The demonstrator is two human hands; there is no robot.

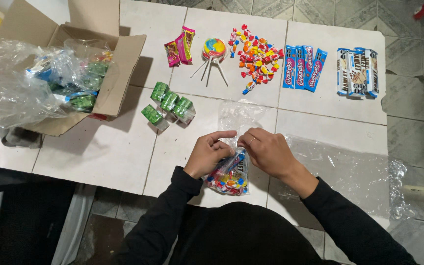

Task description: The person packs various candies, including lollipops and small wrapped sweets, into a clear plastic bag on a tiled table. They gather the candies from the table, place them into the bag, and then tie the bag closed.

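Candy bag, a small clear one filled with mixed wrapped sweets, sits at the table's near edge, its neck pinched shut between the left hand and the right hand. At 11 o'clock from it lie green packets, and at 3 o'clock a flat sheet of clear plastic. Farther off, at 10 o'clock, an open cardboard box holds plastic-wrapped goods, while at 12 o'clock lollipops and loose candies lie, with blue bars at 1 o'clock.
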